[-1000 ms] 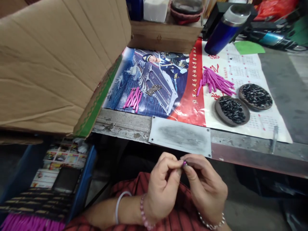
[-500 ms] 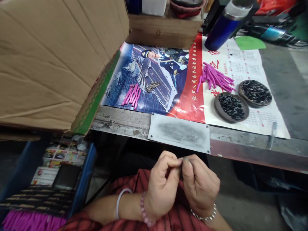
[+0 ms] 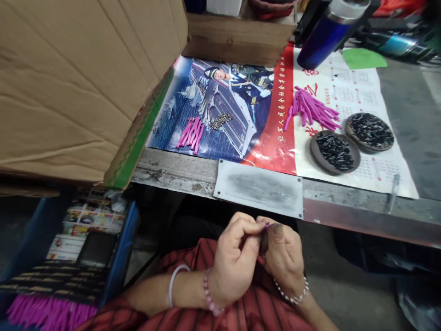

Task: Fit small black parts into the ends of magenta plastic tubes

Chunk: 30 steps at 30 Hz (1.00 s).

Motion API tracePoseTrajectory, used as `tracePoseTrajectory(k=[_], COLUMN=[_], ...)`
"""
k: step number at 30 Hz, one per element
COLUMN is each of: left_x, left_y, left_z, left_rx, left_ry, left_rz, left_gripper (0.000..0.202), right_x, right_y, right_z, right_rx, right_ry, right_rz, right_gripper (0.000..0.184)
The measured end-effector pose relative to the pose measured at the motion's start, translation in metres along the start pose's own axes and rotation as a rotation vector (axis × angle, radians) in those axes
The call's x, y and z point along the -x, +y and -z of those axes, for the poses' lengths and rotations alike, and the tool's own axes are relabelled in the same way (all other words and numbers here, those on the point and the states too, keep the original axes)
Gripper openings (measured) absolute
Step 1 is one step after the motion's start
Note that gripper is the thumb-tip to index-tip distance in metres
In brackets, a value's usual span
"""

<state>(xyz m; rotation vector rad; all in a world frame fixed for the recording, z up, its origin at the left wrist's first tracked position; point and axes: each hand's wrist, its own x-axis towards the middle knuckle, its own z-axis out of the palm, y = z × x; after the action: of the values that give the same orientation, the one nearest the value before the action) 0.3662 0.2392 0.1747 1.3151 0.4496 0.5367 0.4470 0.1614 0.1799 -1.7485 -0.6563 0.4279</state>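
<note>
My left hand [image 3: 236, 255] and my right hand [image 3: 282, 255] meet over my lap, below the table edge. Both are closed in a pinch on one small pink tube [image 3: 266, 226], whose tip shows between the fingertips. On the poster [image 3: 275, 138] covering the table lie a small bunch of pink tubes [image 3: 191, 132] beside a heap of little metal balls [image 3: 221, 120]. A bigger pile of pink tubes [image 3: 312, 110] lies farther right. Two round dishes [image 3: 335, 151] [image 3: 370, 132] hold small black parts.
A big cardboard box flap [image 3: 79, 82] overhangs the left side. A blue flask [image 3: 325, 32] and a wooden box [image 3: 237, 39] stand at the back. A grey metal plate [image 3: 259, 188] lies at the table edge. To my lower left a blue bin [image 3: 119, 257] holds papers and pink tubes [image 3: 44, 312].
My hands stayed together over my lap, turning slightly. The pink tip was hidden half a second ago and shows again between the fingertips. The view shifted a little.
</note>
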Motion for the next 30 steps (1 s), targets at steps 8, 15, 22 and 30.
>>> tracePoseTrajectory(k=[8, 15, 22, 30], left_x=[-0.001, -0.002, -0.001, -0.001], left_y=[0.003, 0.003, 0.002, -0.001], left_z=[0.0, 0.002, 0.002, 0.002], left_rx=[-0.021, -0.019, -0.01, 0.013], left_ry=[-0.014, 0.003, 0.003, 0.022], left_rz=[-0.015, -0.016, 0.004, -0.003], left_gripper=[0.011, 0.012, 0.011, 0.013], right_x=[-0.001, 0.0, 0.005, 0.01], right_y=[0.0, -0.002, 0.002, 0.001], right_z=[0.007, 0.01, 0.018, 0.016], right_rx=[0.03, 0.035, 0.149, 0.264], right_ry=[-0.037, 0.01, 0.009, 0.125], right_rz=[0.147, 0.115, 0.176, 0.209], right_gripper=[0.045, 0.009, 0.02, 0.013])
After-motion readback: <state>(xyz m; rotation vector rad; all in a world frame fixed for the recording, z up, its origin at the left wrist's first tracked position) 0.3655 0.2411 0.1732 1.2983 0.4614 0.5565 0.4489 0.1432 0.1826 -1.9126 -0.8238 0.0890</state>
